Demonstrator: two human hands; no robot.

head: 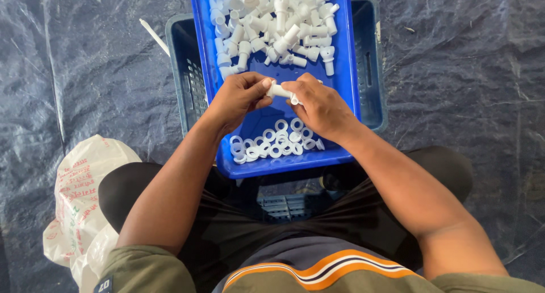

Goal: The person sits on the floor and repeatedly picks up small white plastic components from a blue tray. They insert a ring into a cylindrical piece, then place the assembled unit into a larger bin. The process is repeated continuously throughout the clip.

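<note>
Dark plastic sheeting (85, 71) covers the floor; a blue tray (352, 71) rests on a crate (372, 54). Left hand (238, 97) and right hand (318, 105) both pinch 1 white fitting (278, 91) at tray centre, rings (278, 142) at 6 o'clock, more fittings (272, 26) at 12 o'clock

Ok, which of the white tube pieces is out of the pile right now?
The tube held between the left hand and right hand, above the tray; the rest lie heaped at its far end.

Small white matt plastic tube fittings (272, 26) and white plastic rings (278, 141) lie in a glossy, smooth blue plastic tray (352, 71); the dark plastic floor sheet (85, 60) looks crinkled and shiny.
</note>
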